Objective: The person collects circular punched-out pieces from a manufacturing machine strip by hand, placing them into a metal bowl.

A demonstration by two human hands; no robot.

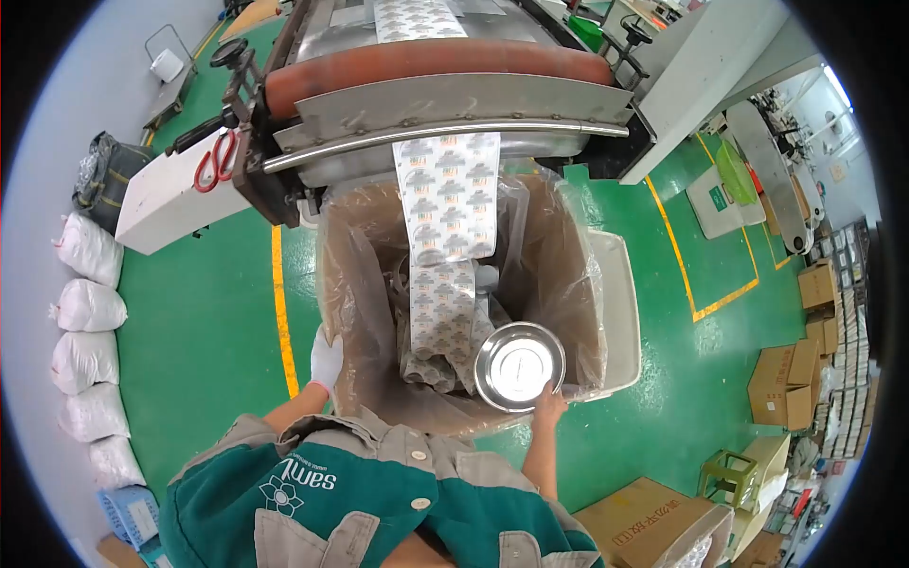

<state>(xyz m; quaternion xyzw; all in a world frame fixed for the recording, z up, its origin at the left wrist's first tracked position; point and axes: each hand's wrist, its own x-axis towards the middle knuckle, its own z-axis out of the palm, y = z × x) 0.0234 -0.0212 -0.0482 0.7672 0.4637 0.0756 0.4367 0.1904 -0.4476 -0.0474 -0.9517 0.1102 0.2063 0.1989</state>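
My right hand (549, 402) grips the rim of a round, shiny metal bowl (493, 381), tilted over the front right of a lined bin. In a white glove, my left hand (326, 362) holds the left edge of the clear plastic liner (333, 284); its fingertips are partly hidden. A printed foil strip (450, 204) hangs from the machine into the bin and lies folded on more strip inside. The bowl covers part of that pile. Bright reflections hide what the bowl may contain.
The machine's red roller (436, 74) and steel bar (445, 131) stand beyond the bin. Red scissors (216, 161) lie on a white box at left. White sacks (85, 360) line the left wall. A cardboard box (649, 521) stands at lower right.
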